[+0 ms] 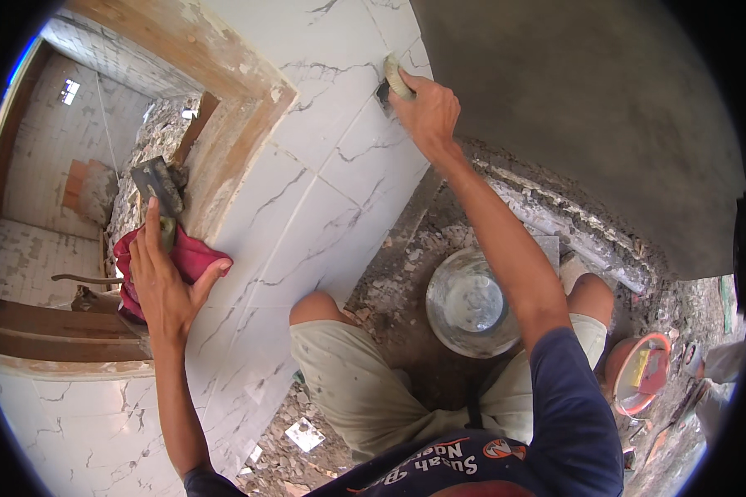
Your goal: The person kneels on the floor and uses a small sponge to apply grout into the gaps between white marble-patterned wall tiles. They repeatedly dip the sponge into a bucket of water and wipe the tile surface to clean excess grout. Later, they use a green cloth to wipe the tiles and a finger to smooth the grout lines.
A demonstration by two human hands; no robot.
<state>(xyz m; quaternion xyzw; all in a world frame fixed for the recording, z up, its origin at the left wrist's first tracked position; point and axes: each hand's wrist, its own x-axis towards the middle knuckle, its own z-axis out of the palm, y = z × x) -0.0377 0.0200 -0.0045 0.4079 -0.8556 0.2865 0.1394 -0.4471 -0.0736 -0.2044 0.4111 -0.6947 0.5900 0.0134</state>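
Right hand [427, 109] is pinching a pale pad [399, 78] by a dark patch [383, 93] on the white tiles [340, 161].
The pad could be slipping if its grip is loosening; the spread left hand [164, 290] could be knocking down the red cloth [201, 258] beneath it.

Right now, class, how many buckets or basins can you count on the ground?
2: a metal basin right of the picture's centre, and an orange bucket farther right. Others may be hidden.
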